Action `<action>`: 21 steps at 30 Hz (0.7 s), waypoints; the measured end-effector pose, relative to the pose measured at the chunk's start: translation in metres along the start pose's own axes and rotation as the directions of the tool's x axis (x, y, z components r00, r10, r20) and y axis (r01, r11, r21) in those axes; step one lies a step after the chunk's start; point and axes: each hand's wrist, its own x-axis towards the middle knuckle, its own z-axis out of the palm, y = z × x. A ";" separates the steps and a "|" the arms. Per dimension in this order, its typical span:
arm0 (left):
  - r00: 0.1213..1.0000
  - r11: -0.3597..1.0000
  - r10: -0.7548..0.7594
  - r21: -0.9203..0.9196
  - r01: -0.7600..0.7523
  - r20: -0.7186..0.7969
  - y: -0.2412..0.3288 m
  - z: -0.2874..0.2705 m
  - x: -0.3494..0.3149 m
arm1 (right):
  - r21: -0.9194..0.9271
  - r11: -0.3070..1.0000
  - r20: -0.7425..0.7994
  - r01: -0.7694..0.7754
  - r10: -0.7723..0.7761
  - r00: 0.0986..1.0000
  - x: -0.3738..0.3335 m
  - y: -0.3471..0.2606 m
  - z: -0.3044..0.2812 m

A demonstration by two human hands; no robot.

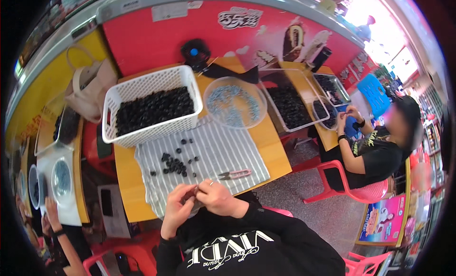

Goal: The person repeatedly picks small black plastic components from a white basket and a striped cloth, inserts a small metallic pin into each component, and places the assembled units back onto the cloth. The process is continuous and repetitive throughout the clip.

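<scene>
Many small black pieces (175,165), rounded and matte, lie in a loose cluster on the striped cloth (223,152), left of its middle; a few sit apart from the heap. The cloth is grey woven fabric with pale stripes, visibly creased, and serves below as the landmark.

Left hand (177,203) and right hand (214,196) meet at the cloth's near edge. The left is closed at the fingertips, thumb against bent fingers; the right is likewise curled and pinching, with a ring on one finger. Whether a piece is gripped between them cannot be told; the fingers hide it.

On the cloth's right part rest snips (241,173), with slim metal blades and a pink handle.

At the cloth's far left stands a white plastic basket (156,132), rectangular with perforated walls, deeply filled with similar black pieces. Just beyond the cloth's far edge is a round clear tub (243,108), light blue bits scattered inside it. The smooth wooden table (270,150) shows around the cloth. Farther right of the cloth, a transparent rectangular bin (305,125) holds dark pieces; past it, a person (380,150) sits on a pink plastic chair (365,191).
</scene>
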 end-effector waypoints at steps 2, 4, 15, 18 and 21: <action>0.991 0.973 0.097 0.216 -0.076 -0.087 0.008 0.010 -0.001 | 0.004 1.000 -0.024 0.023 -0.023 0.999 0.000 0.000 -0.002; 0.930 0.853 0.317 0.485 -0.194 -0.186 0.011 0.026 -0.004 | -0.008 1.000 -0.026 0.001 -0.001 1.000 -0.002 0.001 0.001; 0.895 0.723 0.445 0.578 -0.378 0.028 0.030 0.056 0.003 | 0.341 0.929 -0.034 0.141 -0.137 0.990 -0.018 0.021 0.031; 0.858 0.723 0.512 0.559 -0.406 -0.038 0.021 0.062 0.005 | 0.355 0.923 -0.027 0.152 -0.152 0.988 -0.017 0.020 0.034; 0.851 0.754 0.519 0.512 -0.412 -0.080 0.019 0.060 0.013 | 0.361 0.921 -0.014 0.148 -0.153 0.988 -0.017 0.021 0.036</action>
